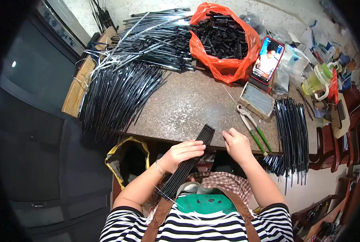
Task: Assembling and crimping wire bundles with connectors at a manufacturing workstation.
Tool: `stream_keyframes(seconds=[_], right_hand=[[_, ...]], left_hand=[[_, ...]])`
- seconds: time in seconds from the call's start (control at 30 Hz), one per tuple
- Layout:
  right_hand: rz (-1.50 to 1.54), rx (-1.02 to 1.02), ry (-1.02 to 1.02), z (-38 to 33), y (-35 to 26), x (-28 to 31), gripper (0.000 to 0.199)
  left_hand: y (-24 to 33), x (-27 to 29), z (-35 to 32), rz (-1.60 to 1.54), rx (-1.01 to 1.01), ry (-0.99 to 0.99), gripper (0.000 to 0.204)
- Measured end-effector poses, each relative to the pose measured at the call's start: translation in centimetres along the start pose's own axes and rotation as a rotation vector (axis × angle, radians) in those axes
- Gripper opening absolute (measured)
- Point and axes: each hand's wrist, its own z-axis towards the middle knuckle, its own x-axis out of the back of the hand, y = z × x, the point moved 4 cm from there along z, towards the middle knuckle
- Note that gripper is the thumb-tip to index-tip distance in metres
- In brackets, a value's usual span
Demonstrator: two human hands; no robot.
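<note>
At the near edge of the speckled brown stone-look tabletop, the person's left hand lies curled over a flat bundle of thin black rods, fingers wrapped across its width and grasping it. The bundle slants from the table edge, where its squared-off ends rest, down toward the person's lap and striped shirt. The right hand sits just beside the bundle's upper end, fingers bent inward and pinched together; whether anything thin is caught between the fingertips I cannot tell.

Just to the right of that hand lie pliers with green handles, jaws pointing away from the person. Beyond them is a small open box of grey wire pins. Further right, a second sheaf of black rods hangs over the table edge. Across the far left of the table spreads a large heap of long black rods, partly resting on a cardboard box. An orange plastic bag full of short black tube pieces stands at the back, with a phone with a lit screen propped beside it. A clear jug with a green lid sits at the far right.
</note>
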Motion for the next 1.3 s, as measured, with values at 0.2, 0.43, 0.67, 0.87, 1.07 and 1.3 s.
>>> stream_keyframes(seconds=[0.2, 0.43, 0.67, 0.87, 1.07, 1.3], right_hand=[[-0.029, 0.048, 0.044, 0.3, -0.8, -0.4, 0.015], [-0.136, -0.002, -0.029, 1.0, -1.5, -0.6, 0.010], [-0.166, 0.234, 0.237, 0.9, 2.1, 2.6, 0.016], [0.009, 0.201, 0.112, -1.4, 1.7, 1.3, 0.019], [0.294, 0.082, -0.026, -0.2, 1.3, 1.2, 0.014], [0.081, 0.079, 0.116, 1.4, 0.1, -0.6, 0.018]], left_hand=[[0.3, 0.1, 0.1, 0.012, -0.003, -0.001, 0.061], [0.2, 0.1, 0.3, 0.038, -0.018, 0.008, 0.062], [0.4, 0.9, 0.3, 0.017, 0.014, -0.046, 0.065], [0.9, 1.3, 1.4, -0.027, -0.040, -0.127, 0.062], [0.9, 1.5, 1.5, -0.025, -0.034, -0.141, 0.065], [0.7, 1.5, 2.1, 0.110, -0.062, -0.165, 0.058]])
